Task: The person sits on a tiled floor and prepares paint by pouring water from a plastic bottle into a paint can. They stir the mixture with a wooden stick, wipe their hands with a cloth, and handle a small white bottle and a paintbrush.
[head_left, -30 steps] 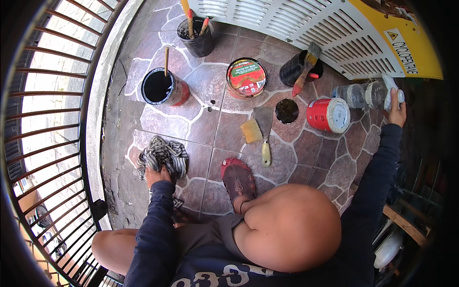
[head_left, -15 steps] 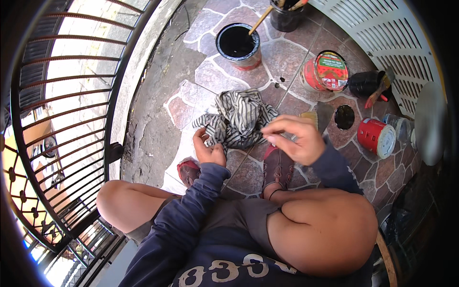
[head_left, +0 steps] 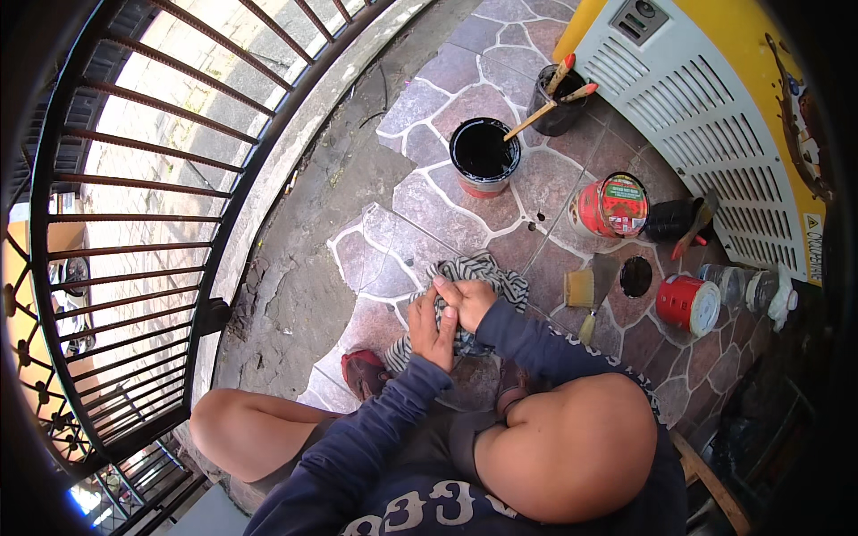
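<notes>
My two hands meet over a crumpled black-and-white striped cloth (head_left: pixel 502 279), which lies on the stone-patterned tile floor between my feet. The fingers of my left hand (head_left: pixel 431 334) are stretched out and lean toward the right hand. My right hand (head_left: pixel 468 300) is closed, its fingertips and thumb against the left fingers; anything inside it is hidden. Whether either hand touches the cloth is hard to tell. A wide paintbrush (head_left: pixel 579 289) with pale bristles lies to the right of the cloth, beside a grey flat blade (head_left: pixel 605 271) and a narrow brush (head_left: pixel 587 327).
Ahead stands a can of black liquid (head_left: pixel 485 143) with a wooden handle in it, near a dark cup (head_left: pixel 554 114) of brushes. Red cans (head_left: pixel 585 207), a black lid (head_left: pixel 635 277) and clear jars (head_left: pixel 715 279) are at right, before a vented grey panel (head_left: pixel 697 116). Metal bars (head_left: pixel 214 241) rise at left.
My hands have come together over the cloth; before, they were apart on either side of it. The view has shifted, showing more of the vented panel.
</notes>
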The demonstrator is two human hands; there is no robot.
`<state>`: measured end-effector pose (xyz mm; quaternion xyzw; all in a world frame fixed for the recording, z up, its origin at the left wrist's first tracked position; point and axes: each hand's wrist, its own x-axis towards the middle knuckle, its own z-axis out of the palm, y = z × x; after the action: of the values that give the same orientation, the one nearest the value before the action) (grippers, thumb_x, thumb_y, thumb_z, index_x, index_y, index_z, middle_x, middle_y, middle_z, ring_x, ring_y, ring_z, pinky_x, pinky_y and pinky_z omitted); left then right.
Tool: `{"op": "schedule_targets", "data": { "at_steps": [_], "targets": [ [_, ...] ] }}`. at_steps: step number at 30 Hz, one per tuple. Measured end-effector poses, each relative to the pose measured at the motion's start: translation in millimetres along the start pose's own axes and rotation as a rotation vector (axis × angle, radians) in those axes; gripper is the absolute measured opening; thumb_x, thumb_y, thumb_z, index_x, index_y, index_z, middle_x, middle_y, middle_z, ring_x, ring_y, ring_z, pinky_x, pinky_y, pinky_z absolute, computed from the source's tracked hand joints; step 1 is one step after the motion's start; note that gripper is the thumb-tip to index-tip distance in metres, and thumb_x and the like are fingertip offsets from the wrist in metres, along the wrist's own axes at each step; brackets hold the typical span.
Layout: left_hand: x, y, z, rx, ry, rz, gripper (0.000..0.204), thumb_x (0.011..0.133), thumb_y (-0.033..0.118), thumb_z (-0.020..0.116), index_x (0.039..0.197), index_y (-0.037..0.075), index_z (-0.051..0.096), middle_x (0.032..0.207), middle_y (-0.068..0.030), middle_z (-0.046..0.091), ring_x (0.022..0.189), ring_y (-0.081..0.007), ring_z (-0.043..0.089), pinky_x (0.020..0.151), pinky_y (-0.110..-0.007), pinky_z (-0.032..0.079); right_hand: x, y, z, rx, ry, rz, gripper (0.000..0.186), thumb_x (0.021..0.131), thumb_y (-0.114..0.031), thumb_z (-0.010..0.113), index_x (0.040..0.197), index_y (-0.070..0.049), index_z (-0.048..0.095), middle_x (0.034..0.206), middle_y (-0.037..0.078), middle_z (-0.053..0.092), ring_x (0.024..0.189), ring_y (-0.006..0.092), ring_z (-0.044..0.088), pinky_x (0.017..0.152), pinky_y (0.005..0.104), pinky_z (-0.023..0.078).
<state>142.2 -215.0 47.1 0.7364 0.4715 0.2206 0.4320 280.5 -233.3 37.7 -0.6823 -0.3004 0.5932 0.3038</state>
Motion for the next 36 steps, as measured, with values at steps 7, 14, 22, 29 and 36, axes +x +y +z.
{"op": "schedule_targets", "data": {
  "at_steps": [7, 14, 22, 29, 36],
  "targets": [
    [5, -45, -5, 0.174, 0.112, -0.330, 0.050, 0.098, 0.044, 0.046, 0.087, 0.000, 0.066, 0.075, -0.0231, 0.064, 0.076, -0.0446, 0.061, 0.071, -0.051, 0.046, -17, -12, 9, -0.211, -0.111, -0.307, 0.030, 0.092, -0.018, 0.059, 0.110, 0.005, 0.063, 0.095, 0.023, 0.063, 0.088, 0.0340, 0.063, 0.077, 0.0393, 0.049],
    [25, -35, -37, 0.601, 0.334, -0.249, 0.024, 0.086, 0.033, 0.063, 0.083, 0.012, 0.075, 0.103, -0.0083, 0.068, 0.101, -0.0272, 0.058, 0.091, -0.046, 0.037, -9, -38, -10, -0.384, 0.267, -0.623, 0.043, 0.088, -0.031, 0.068, 0.059, -0.001, 0.057, 0.060, 0.019, 0.057, 0.058, 0.0391, 0.057, 0.052, 0.0443, 0.044],
    [12, 10, -26, -0.186, 0.054, -0.436, 0.036, 0.100, 0.033, 0.046, 0.110, 0.004, 0.064, 0.097, -0.0176, 0.066, 0.094, -0.0286, 0.064, 0.086, -0.035, 0.047, -6, 4, 22, 0.802, -0.338, -0.113, 0.022, 0.102, -0.019, 0.049, 0.103, 0.000, 0.059, 0.095, 0.007, 0.063, 0.083, 0.0122, 0.058, 0.070, 0.0313, 0.046],
    [43, -50, -52, 0.181, 0.182, -0.803, 0.061, 0.092, 0.059, 0.048, 0.099, 0.002, 0.070, 0.097, -0.0254, 0.067, 0.100, -0.0375, 0.064, 0.087, -0.044, 0.047, -27, -26, 14, 0.103, -0.394, -0.357, 0.020, 0.098, -0.020, 0.057, 0.090, -0.004, 0.066, 0.074, 0.001, 0.061, 0.061, 0.0072, 0.053, 0.056, 0.0250, 0.042],
    [20, -46, -22, 0.053, 0.008, -0.507, 0.054, 0.079, 0.045, 0.073, 0.104, -0.002, 0.060, 0.096, -0.0259, 0.066, 0.093, -0.0403, 0.064, 0.081, -0.043, 0.049, -9, -63, -97, 0.356, 0.800, -0.583, 0.032, 0.088, -0.018, 0.072, 0.110, 0.001, 0.058, 0.066, -0.003, 0.052, 0.057, 0.0036, 0.043, 0.054, 0.0215, 0.038]
  ]
}}
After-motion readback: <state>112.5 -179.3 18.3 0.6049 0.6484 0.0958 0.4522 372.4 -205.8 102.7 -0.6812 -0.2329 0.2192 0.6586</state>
